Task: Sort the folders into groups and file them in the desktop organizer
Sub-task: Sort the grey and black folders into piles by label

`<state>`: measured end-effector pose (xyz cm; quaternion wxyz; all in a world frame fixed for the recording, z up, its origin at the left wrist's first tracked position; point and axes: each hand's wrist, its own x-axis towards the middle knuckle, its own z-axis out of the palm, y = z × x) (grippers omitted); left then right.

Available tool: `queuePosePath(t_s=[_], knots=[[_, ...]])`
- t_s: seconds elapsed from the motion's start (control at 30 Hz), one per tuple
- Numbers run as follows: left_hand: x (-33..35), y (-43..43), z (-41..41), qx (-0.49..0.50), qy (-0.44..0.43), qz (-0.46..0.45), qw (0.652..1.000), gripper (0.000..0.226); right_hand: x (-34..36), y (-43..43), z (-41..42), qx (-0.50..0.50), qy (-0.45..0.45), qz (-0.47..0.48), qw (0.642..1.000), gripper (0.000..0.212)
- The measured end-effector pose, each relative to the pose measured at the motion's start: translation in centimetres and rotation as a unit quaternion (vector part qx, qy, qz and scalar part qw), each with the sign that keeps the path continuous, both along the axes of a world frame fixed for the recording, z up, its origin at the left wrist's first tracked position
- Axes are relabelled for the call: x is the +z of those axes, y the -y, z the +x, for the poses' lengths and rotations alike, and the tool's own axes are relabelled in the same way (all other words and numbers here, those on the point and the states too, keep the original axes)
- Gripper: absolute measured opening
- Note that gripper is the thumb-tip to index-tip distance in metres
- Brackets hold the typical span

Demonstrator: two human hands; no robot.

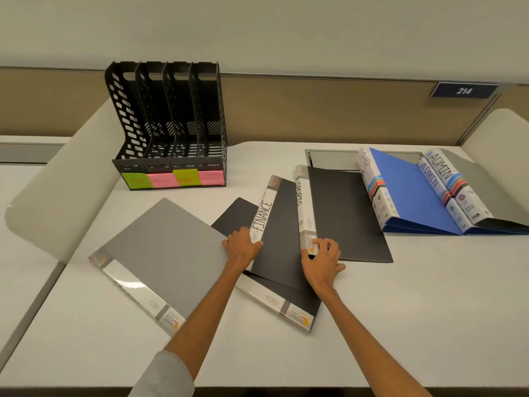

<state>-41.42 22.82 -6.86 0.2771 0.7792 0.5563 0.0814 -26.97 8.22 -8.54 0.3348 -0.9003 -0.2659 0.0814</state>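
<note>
Right now your left hand point(242, 246) curls its fingers over the lower end of the white spine strip of the black plastic folder marked FINANCE point(282, 233), gripping that edge, knuckles up. Your right hand point(322, 259) pinches the bottom of the white spine on the black plastic folder marked SPORTS point(346, 216), fingers bent and close together, thumb low on the left. Both forearms reach straight out from 6 o'clock, the left in a grey sleeve point(163, 376) pushed up to the elbow.

Both folders lie flat and matte at the middle of the smooth white desk point(429, 296), fanned and overlapping. Under the FINANCE one lies another black folder with a clear-and-white spine point(286, 306). Touching your left hand at 9 o'clock lies a flat grey plastic folder point(160, 253) with a glossy clear spine.

At 11 o'clock stands the black perforated plastic desktop organizer point(169, 133), four upright slots, with green and pink sticky notes point(171, 179) along its front lip. At 2 o'clock a blue folder marked HR point(409, 193) overlaps two folders marked ADMIN point(446, 179).
</note>
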Motion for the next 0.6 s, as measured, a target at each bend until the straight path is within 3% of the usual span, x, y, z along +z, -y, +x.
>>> queuePosePath(t_s=[0.2, 0.37, 0.5, 0.6], knots=[[0.7, -0.1, -2.8, 0.042, 0.028, 0.010, 0.999, 0.054, 0.1, -0.6, -2.3, 0.041, 0.006, -0.020, 0.999, 0.040], [1.7, 1.1, -6.7, 0.147, 0.049, 0.095, 0.983, 0.061, 0.7, -1.4, -5.9, 0.076, 0.123, -0.022, 0.989, 0.031], [0.9, 2.0, -11.2, 0.246, 0.035, 0.108, 0.963, 0.063, 2.4, -4.6, -10.4, 0.263, 0.073, 0.042, 0.961, 0.026], [1.0, 2.8, -14.3, 0.287, 0.031, 0.125, 0.949, 0.070, 3.3, -7.2, -13.6, 0.368, 0.041, 0.036, 0.928, 0.035]])
